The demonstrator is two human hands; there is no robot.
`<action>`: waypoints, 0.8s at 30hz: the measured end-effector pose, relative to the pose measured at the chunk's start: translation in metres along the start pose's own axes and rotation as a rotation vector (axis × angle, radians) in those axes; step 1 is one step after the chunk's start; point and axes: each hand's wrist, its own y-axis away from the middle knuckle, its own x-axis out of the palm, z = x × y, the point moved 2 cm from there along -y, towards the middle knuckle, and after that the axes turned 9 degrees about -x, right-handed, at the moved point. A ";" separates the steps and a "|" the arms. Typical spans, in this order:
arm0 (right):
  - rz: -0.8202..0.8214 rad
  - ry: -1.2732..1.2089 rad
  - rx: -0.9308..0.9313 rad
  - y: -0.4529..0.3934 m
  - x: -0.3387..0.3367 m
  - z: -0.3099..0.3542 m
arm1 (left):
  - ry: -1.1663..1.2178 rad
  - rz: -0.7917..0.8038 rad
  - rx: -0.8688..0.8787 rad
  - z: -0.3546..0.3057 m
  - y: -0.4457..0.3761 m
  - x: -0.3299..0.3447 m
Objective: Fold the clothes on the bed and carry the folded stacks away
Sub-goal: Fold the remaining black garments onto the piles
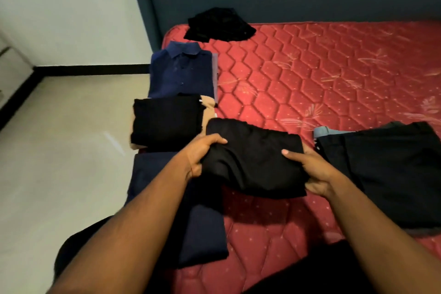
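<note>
You've got the folded black garment [255, 157] up off the mattress [322, 74], held between both hands, w/ its shadow on the red quilting below, so it's in carry, not resting. Your left hand [200, 155] grasps its left edge, fingers curled over the top and thumb under; your right hand [312, 172] clamps the right edge the same way. Gripping both ends keeps the fold from dropping open, prob. why you hold it flat and level.

Just left of it, along the bed's edge, sits a row of done pieces: a black folded piece on a tan one [167, 122], a navy collared shirt [182, 74] beyond it, and navy trousers [191, 210] nearest you, partly under your left arm. Lined up at the edge, they look ready for pickup. To your right lies a dark pile [386, 169], folded or not I can't tell; a crumpled black item [219, 25] sits far off by the headboard [286, 0], seemingly not yet folded.
</note>
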 end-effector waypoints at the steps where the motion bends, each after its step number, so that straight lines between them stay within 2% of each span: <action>1: 0.040 -0.002 -0.033 0.006 0.015 0.004 | -0.003 -0.004 0.089 -0.009 0.018 -0.009; 4: 0.173 -0.047 -0.138 0.030 0.070 0.012 | -0.015 -0.039 0.273 -0.029 0.080 -0.049; 6: 0.237 -0.092 -0.169 0.042 0.095 0.002 | -0.052 -0.104 0.325 -0.025 0.110 -0.082; 9: 0.223 -0.062 -0.072 0.051 0.117 -0.056 | -0.101 -0.261 0.274 0.021 0.128 -0.141; 12: 0.114 0.230 0.030 0.056 0.117 -0.133 | -0.185 -0.391 0.114 0.090 0.111 -0.180; 14: 0.088 0.406 -0.040 0.052 0.112 -0.165 | -0.398 -0.583 0.078 0.119 0.098 -0.193; 16: 0.138 0.596 -0.186 0.046 0.111 -0.171 | -0.891 -0.860 0.189 0.125 0.089 -0.189; 17: 0.184 0.784 -0.284 0.042 0.112 -0.169 | -1.107 -0.917 0.275 0.122 0.089 -0.179; 19: 0.237 1.290 -0.463 0.042 0.118 -0.161 | -1.367 -0.827 0.365 0.113 0.082 -0.154; 21: 0.343 1.631 -0.631 0.044 0.131 -0.157 | -1.521 -0.677 0.311 0.110 0.064 -0.142; 22: 0.456 1.724 -0.599 0.043 0.138 -0.155 | -1.585 -0.607 0.252 0.112 0.055 -0.141; 24: 0.622 1.843 -0.353 0.034 0.140 -0.159 | -1.670 -0.518 0.151 0.116 0.046 -0.144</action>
